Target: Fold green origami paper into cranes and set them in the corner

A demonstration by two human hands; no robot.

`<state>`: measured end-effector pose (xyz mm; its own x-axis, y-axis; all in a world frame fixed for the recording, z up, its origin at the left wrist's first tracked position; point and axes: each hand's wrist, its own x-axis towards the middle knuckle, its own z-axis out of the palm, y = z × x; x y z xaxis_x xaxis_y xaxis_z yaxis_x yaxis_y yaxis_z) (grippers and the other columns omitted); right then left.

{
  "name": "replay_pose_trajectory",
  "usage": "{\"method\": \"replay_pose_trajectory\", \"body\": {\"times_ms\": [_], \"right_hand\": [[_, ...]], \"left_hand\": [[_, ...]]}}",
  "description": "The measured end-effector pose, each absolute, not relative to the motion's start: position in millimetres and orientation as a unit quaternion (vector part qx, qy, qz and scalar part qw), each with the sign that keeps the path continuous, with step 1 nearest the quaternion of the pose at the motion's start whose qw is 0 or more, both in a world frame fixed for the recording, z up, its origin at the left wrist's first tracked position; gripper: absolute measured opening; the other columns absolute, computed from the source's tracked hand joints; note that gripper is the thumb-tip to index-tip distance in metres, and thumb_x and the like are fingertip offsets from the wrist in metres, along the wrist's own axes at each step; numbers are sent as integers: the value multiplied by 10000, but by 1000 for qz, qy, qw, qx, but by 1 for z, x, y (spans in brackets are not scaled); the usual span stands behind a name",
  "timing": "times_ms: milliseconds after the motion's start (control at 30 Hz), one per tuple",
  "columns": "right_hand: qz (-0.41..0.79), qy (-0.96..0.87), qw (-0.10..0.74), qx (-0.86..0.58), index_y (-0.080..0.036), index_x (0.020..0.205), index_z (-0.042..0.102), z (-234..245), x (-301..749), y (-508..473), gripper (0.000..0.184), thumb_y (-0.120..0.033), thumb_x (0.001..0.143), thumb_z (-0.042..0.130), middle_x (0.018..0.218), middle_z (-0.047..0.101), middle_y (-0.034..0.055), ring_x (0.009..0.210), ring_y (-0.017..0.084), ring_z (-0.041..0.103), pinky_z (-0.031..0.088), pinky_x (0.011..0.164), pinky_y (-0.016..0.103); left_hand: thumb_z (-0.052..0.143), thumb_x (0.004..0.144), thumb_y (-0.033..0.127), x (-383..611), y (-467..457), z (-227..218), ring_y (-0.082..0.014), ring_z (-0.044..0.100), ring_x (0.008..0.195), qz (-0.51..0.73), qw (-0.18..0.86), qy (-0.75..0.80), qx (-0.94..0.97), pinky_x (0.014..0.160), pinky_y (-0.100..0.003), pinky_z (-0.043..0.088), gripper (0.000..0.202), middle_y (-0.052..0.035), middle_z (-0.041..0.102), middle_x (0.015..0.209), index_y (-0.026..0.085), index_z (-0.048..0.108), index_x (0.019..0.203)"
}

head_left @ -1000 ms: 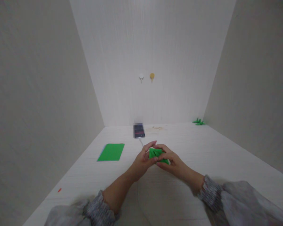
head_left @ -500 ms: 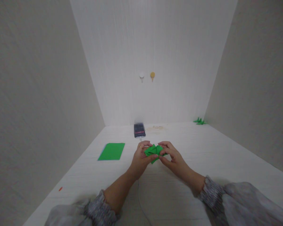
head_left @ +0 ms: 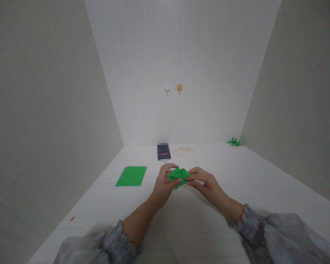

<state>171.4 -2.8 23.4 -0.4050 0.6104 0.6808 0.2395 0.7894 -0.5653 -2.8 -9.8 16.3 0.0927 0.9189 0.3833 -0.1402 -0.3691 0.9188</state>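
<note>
Between my two hands is a piece of folded green origami paper, with several layered flaps and a point toward me. My left hand pinches its left side, thumb across the front and fingers behind; a ring shows on one finger. At the paper's right corner, my right hand has its thumb and fingertips closed on the edge. The paper is held up above the white table. Fingers hide parts of both its sides.
A stack of green paper sheets lies to the left. Behind my hands a phone lies with a white cable running toward me. Folded green paper figures sit in the back right corner. A small red-orange piece lies at front left.
My right hand has shifted slightly right, its fingers now at the paper's right corner rather than over its front. My left hand keeps its hold. The view has moved a little.
</note>
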Motion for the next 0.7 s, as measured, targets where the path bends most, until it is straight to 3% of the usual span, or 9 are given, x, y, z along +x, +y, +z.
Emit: {"method": "replay_pose_trajectory", "body": {"times_ms": [67, 167, 300, 400, 533, 700], "right_hand": [[221, -818, 466, -255, -233, 828, 642, 22, 174, -1, 114, -254, 764, 550, 827, 579, 34, 690, 131, 564, 488, 605, 259], [262, -829, 429, -246, -231, 842, 648, 21, 178, 1, 148, -277, 784, 521, 823, 603, 34, 576, 100, 560, 489, 509, 225], [227, -868, 366, -248, -209, 796, 664, 25, 180, 1, 180, -275, 802, 496, 685, 629, 25, 578, 113, 577, 477, 556, 235], [212, -876, 340, -269, -192, 763, 664, 29, 181, -1, 171, -263, 793, 511, 562, 616, 5, 535, 116, 582, 456, 538, 222], [221, -863, 352, -287, -187, 747, 643, 30, 183, -2, 139, -231, 783, 516, 615, 618, 7, 513, 102, 576, 431, 492, 193], [183, -889, 323, -269, -196, 739, 623, 30, 184, -3, 158, -228, 798, 480, 653, 613, 12, 608, 121, 568, 427, 568, 216]], "left_hand": [[663, 616, 183, -6, -9, 17, -208, 445, 1025, 576, 389, 341, 633, 854, -331, 364, 288, -62, 452, 1080, 200, 583, 893], [633, 648, 184, -10, -8, 18, -243, 374, 1101, 529, 343, 335, 700, 882, -358, 341, 174, -77, 438, 1098, 204, 627, 821], [667, 611, 174, -15, -7, 20, -265, 327, 1129, 488, 300, 321, 754, 880, -379, 332, 174, -84, 463, 1030, 199, 614, 776], [678, 602, 209, -17, -5, 18, -261, 337, 1110, 470, 290, 340, 761, 787, -341, 396, 179, -90, 399, 1088, 188, 586, 755], [673, 605, 250, -17, -3, 13, -230, 421, 997, 464, 319, 371, 738, 554, -232, 429, 228, -94, 329, 1135, 189, 553, 789], [667, 607, 195, -16, -2, 12, -190, 464, 891, 464, 303, 371, 745, 481, -192, 404, 183, -81, 343, 1111, 186, 571, 763]]}}
